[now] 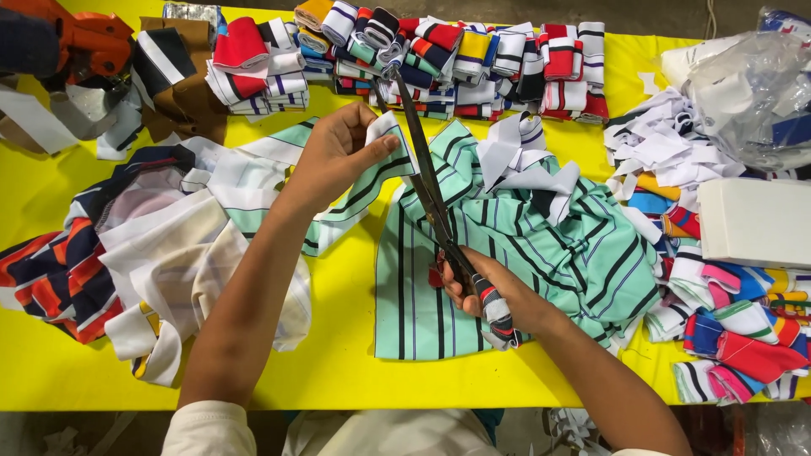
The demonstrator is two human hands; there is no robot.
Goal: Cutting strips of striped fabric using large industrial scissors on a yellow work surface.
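Busy yellow table point(355, 355) here: rows of folded striped collar pieces point(439, 59) along the far edge, a loose heap of orange, navy and white fabric point(127, 245) on the left, white trimmings point(667, 148) and more bright folded bands point(735, 338) crowding the right, beside a white box point(756, 221) and a crumpled clear plastic bag point(752, 84). An orange tool point(84, 38) sits at the far left corner. Centre stage, a mint green striped fabric point(524, 253) lies spread on the table, bunched on its right side. The left hand point(334, 152) pinches a strip of that same green cloth point(372, 173), fingers closed on its white end, lifting it off to the left. The right hand point(490, 291) is clenched through the handles of long dark scissors point(427, 181), blades narrow and pointing away, running along the edge where the strip parts from the main piece. A scrap of striped cloth is wrapped on the handle.
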